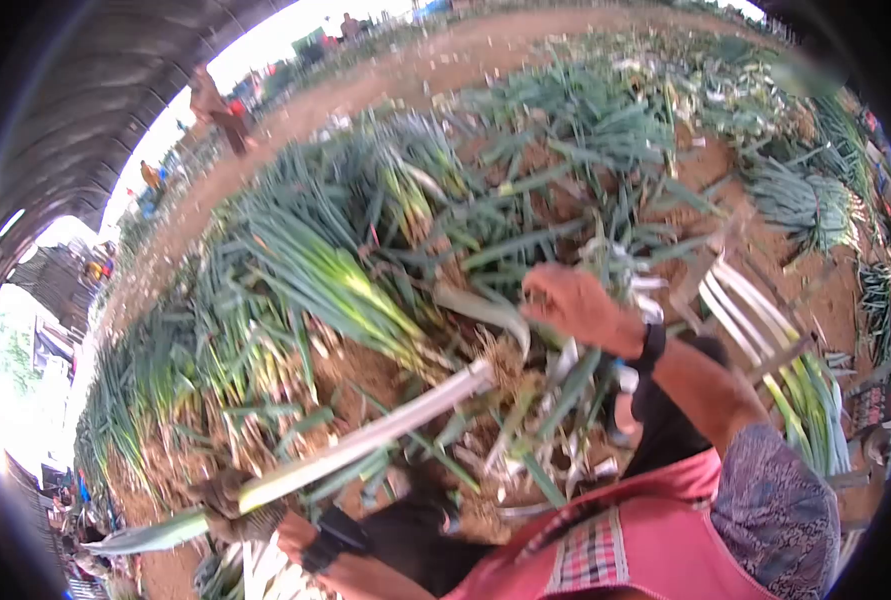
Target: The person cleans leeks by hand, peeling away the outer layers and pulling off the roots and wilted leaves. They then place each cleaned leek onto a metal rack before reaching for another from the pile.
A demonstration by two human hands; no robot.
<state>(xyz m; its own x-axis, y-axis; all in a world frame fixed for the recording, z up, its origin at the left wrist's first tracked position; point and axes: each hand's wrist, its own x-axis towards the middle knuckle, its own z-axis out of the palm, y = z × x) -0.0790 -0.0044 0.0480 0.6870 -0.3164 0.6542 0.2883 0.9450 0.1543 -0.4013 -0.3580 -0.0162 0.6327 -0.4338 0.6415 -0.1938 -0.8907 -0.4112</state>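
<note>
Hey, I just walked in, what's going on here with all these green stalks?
Someone sitting or crouching among leafy stalks is handling a long, pale-stemmed leek. Their left hand, which looks gloved, grips its leafy part, with the roots pointing away. Their right hand is raised near the root end; whether it holds the pale curved strip beside it isn't clear. Unsorted-looking heaps lie ahead, and more white stems lie to the right.

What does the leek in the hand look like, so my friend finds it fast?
Find the pink apron at the bottom, then look across to the left hand. The leek in it slants up rightward, from green leaves to a long white stalk and shaggy brown roots. Its neighbours lie in heaps on the ground; this one is held alone.
</note>
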